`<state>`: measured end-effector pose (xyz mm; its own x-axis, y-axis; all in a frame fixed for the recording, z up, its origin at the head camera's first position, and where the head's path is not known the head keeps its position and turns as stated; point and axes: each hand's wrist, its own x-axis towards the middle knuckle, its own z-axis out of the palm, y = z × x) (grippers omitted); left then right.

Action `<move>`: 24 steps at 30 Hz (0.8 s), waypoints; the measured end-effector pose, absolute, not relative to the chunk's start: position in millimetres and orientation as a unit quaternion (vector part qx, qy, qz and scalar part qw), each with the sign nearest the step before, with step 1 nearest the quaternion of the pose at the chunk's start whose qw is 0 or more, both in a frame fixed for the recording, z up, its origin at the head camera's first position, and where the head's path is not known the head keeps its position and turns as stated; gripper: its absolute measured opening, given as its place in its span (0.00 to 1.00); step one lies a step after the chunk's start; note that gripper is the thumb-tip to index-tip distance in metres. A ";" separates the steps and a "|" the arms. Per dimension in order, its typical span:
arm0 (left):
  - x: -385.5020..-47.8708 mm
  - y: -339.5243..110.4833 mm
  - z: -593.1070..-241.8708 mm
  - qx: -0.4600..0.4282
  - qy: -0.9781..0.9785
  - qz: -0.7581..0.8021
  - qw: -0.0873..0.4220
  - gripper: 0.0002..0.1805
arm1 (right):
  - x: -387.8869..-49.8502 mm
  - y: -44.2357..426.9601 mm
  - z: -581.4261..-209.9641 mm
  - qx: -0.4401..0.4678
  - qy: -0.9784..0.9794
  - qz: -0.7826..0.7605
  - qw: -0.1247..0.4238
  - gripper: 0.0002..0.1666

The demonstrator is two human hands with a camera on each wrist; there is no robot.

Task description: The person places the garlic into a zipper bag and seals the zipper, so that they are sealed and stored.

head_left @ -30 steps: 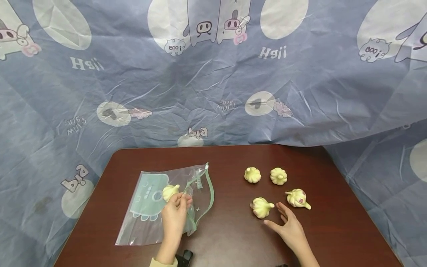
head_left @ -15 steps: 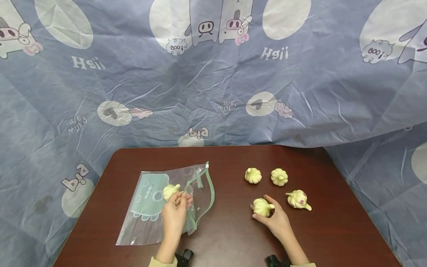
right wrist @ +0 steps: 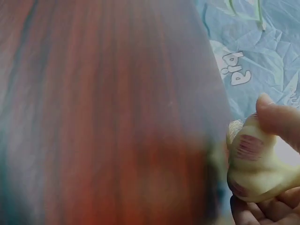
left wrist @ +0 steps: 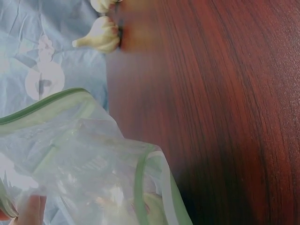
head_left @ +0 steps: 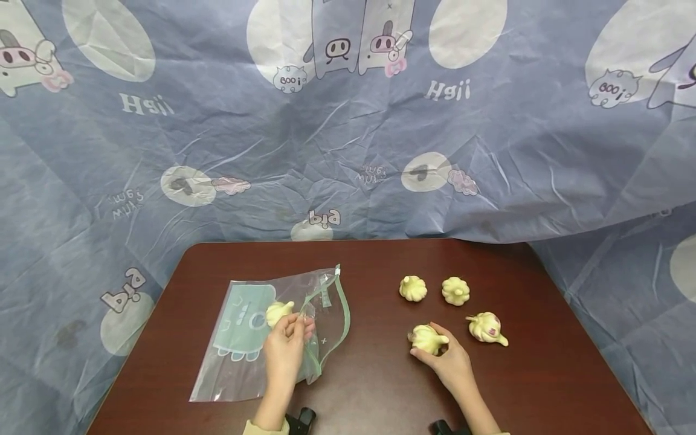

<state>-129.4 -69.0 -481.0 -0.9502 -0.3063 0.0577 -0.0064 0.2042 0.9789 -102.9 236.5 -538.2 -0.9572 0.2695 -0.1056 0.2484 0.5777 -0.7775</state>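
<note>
My left hand (head_left: 284, 347) pinches the edge of a clear zip bag (head_left: 217, 386) with a green-trimmed mouth and a pale green print. One garlic bulb (head_left: 278, 312) is inside the bag, just beyond my left fingers. In the left wrist view the bag (left wrist: 79, 164) gapes, and a thumb tip shows low at the left. My right hand (head_left: 450, 361) grips another garlic bulb (head_left: 426, 339) between thumb and fingers. Purple patches mark this garlic bulb (right wrist: 255, 159) in the right wrist view, its stem towards the palm.
Two garlic bulbs, one left (head_left: 413, 289) and one right (head_left: 455, 291), lie behind the right hand. A purple-marked garlic bulb (head_left: 487, 328) lies to its right. The dark wooden table (head_left: 375, 399) meets a blue printed cloth (head_left: 348, 139) hanging behind it.
My right hand has moved left from beside the front garlic bulb and closed its thumb and fingers around it. The left hand and the bag have stayed in place.
</note>
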 end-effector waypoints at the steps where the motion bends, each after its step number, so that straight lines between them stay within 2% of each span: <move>1: -128.9 -69.0 -480.9 0.101 -0.766 -0.624 0.120 0.10 | -103.1 235.0 -536.5 -0.146 -0.886 0.439 0.015 0.49; 8: -126.8 -66.8 -478.1 0.101 -0.756 -0.635 0.119 0.11 | -113.8 207.7 -504.9 -0.121 -0.854 0.506 0.024 0.46; 15: -127.8 -62.9 -477.9 0.103 -0.763 -0.628 0.115 0.10 | -134.5 164.7 -472.0 -0.044 -0.810 0.584 0.019 0.43; 24: -127.1 -62.8 -480.3 0.108 -0.771 -0.617 0.115 0.10 | -156.8 116.2 -477.3 0.061 -0.820 0.569 -0.009 0.43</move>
